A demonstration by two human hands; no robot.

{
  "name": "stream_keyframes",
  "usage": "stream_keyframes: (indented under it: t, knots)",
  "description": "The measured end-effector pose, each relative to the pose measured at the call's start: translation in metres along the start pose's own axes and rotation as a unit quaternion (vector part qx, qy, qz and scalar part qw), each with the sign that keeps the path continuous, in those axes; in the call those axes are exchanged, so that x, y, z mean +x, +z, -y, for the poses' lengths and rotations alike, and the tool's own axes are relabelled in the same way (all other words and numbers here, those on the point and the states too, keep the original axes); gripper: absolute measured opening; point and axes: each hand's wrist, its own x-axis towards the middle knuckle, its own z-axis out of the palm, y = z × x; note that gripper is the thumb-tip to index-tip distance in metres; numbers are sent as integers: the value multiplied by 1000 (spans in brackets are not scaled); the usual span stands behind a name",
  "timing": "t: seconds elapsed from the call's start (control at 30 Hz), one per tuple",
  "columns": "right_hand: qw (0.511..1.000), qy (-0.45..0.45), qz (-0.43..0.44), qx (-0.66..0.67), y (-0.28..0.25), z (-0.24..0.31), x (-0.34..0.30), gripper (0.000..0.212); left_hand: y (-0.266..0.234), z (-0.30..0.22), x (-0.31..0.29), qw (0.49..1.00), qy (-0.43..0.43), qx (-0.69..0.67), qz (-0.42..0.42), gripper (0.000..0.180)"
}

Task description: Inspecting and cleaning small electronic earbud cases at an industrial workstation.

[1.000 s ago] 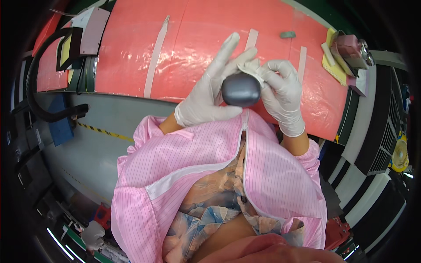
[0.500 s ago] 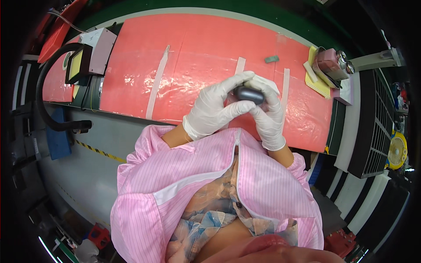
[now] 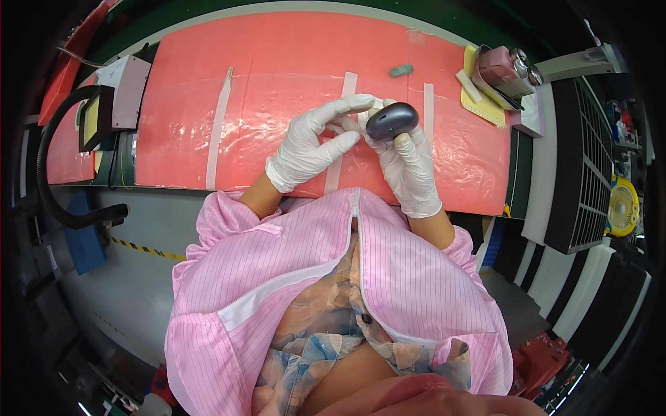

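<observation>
A dark grey, glossy, pebble-shaped earbud case [image 3: 393, 120] is held above the pink-red bench mat [image 3: 291, 62]. My right hand [image 3: 409, 173], in a white glove, grips it from below with the thumb on its near side. A small slot and a tiny teal dot show on the case's surface. Just left of it, my left hand [image 3: 313, 142], also gloved in white, is open, its thumb and fingers apart with nothing visible between them. The left fingertips are close to the case; whether any touch it is hard to make out.
Strips of pale tape [image 3: 220, 132] run across the mat. A small grey-green block [image 3: 401, 70] lies beyond my hands. At the right are a yellow notepad [image 3: 485, 107] and a holder with metal-capped bottles [image 3: 501, 68]. On the left stand a white box [image 3: 125, 90] and a black flexible hose [image 3: 50, 152].
My left hand has come off the earbud case and moved left. My right hand now holds the case alone, tilted and raised so that more of its surface shows. The whole view has shifted slightly.
</observation>
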Motion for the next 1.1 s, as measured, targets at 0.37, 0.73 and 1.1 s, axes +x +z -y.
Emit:
stream_keyframes:
  t: [0.37, 0.73, 1.1]
  knots:
    - [829, -190, -271, -451, -69, 80, -24, 36, -5, 28, 6, 995, -81, -9, -51, 34]
    - [428, -321, -371, -759, -138, 114, -37, 36, 0, 29, 4, 995, -55, -31, -78, 29]
    - [469, -374, -288, -747, -128, 110, -36, 21, -8, 26, 1, 990, -39, -32, -132, 26]
